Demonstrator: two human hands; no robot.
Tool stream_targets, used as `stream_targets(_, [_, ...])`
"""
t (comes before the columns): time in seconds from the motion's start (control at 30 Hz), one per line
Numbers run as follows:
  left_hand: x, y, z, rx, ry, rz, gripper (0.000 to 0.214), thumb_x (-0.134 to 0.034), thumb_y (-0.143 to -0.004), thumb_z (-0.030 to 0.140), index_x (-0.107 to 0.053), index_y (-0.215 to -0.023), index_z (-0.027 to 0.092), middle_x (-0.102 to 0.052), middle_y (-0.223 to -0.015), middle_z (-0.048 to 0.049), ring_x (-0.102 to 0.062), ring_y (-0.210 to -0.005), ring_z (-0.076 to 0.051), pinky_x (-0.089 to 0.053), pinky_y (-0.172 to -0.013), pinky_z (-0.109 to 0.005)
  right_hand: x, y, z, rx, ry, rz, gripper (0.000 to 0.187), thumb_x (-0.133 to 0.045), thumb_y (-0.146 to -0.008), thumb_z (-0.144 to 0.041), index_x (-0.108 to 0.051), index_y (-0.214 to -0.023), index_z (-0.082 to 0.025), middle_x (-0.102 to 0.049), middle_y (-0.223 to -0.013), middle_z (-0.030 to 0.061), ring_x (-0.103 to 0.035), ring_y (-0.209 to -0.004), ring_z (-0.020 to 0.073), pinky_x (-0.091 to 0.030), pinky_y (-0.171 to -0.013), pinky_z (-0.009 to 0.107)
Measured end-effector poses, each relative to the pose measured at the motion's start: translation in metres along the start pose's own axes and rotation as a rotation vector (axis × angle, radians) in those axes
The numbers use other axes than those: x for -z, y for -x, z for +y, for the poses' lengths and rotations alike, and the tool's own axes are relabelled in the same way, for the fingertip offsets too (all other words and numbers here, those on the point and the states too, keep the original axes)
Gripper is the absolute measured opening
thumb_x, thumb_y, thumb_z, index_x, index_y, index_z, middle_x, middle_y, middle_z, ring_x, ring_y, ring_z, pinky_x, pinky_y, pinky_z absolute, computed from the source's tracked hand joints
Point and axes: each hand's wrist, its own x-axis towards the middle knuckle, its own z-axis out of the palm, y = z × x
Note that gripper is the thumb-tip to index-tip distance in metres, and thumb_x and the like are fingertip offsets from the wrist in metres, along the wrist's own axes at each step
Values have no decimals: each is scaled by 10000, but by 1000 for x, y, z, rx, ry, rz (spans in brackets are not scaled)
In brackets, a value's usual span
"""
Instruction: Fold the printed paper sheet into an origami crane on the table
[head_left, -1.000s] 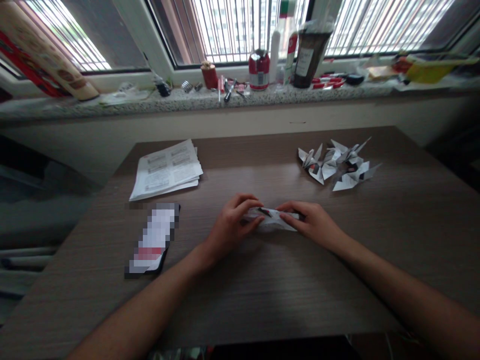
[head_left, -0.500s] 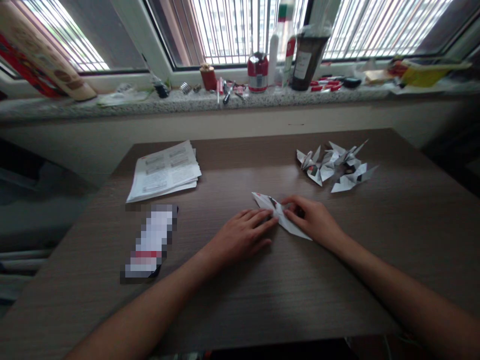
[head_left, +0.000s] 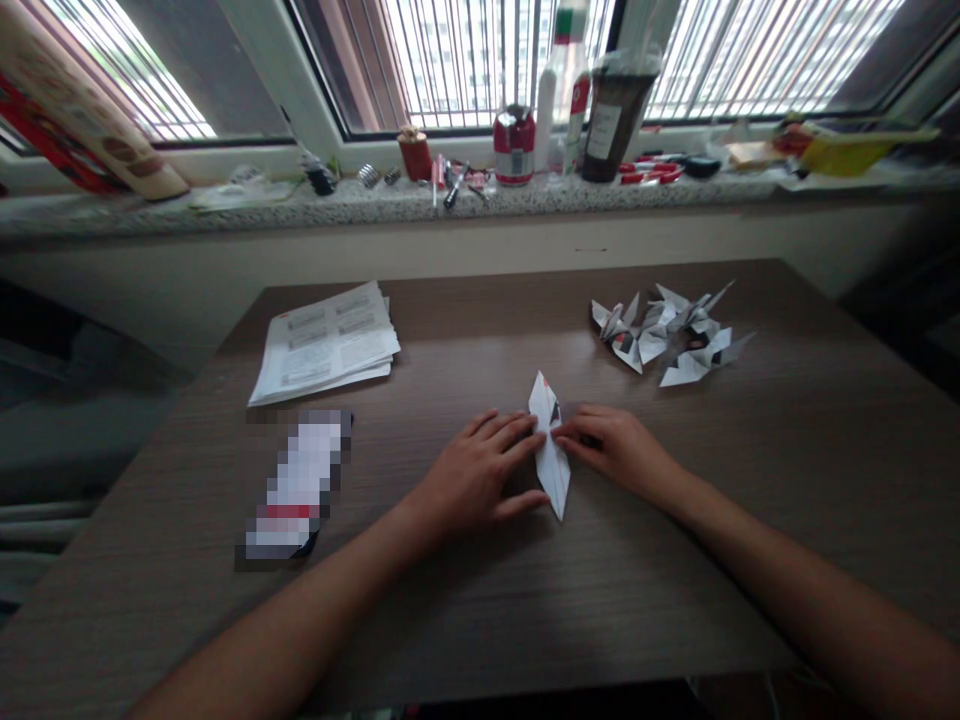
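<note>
A slim, diamond-shaped piece of folded paper (head_left: 553, 475) lies on the table in front of me, with one point away from me and the other towards me. My left hand (head_left: 487, 465) lies flat with its fingers stretched out, fingertips resting on the paper's left side and the thumb by its lower end. From the right, my right hand (head_left: 619, 445) pinches the paper near its middle with thumb and forefinger. Several folded paper cranes (head_left: 664, 335) are clustered at the back right of the table.
A stack of printed sheets (head_left: 326, 345) lies at the back left, with a blurred-out phone (head_left: 296, 485) nearer to me. Along the granite sill (head_left: 360, 205) stand a red can (head_left: 514, 145), a dark cup (head_left: 616, 120), red-handled scissors (head_left: 651, 172) and small items. The brown table (head_left: 450, 620) fills the foreground.
The folded paper has turned from slanting to nearly upright in view, its far point swinging to the right. My right fingers have come together at its middle; my left thumb has spread outward.
</note>
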Motion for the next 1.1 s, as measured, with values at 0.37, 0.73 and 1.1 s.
stream_targets(0.37, [0, -1, 0, -19, 2, 59, 632, -603, -1005, 595, -546, -1485, 187, -553, -1538, -147, -516, -1421, -321, -370, -1211, -520, 7, 0, 12, 144, 164, -39, 192, -645, -1019, -273, -705, -1191, -211, -675, -1351, 129, -639, -1262, 296, -538, -1060, 501])
stream_targets(0.73, [5, 5, -5, -94, -62, 0, 438, -638, -1037, 416, -608, -1412, 192, -617, -1481, -110, -588, -1338, -313, -479, -1107, -482, 4, 5, 1, 65, 125, -14, 46, -690, -985, -236, -672, -1018, -210, -661, -1010, 77, -624, -971, 255, -524, -838, 394])
stream_targets(1.1, [3, 11, -11, -62, 142, 4, 490, -624, -1043, 395, -534, -1507, 262, -577, -1522, -103, -578, -1349, -292, -498, -1118, -498, 7, 8, 2, 55, 20, -29, 78, -677, -962, -159, -636, -960, -225, -665, -999, 62, -617, -971, 241, -498, -836, 364])
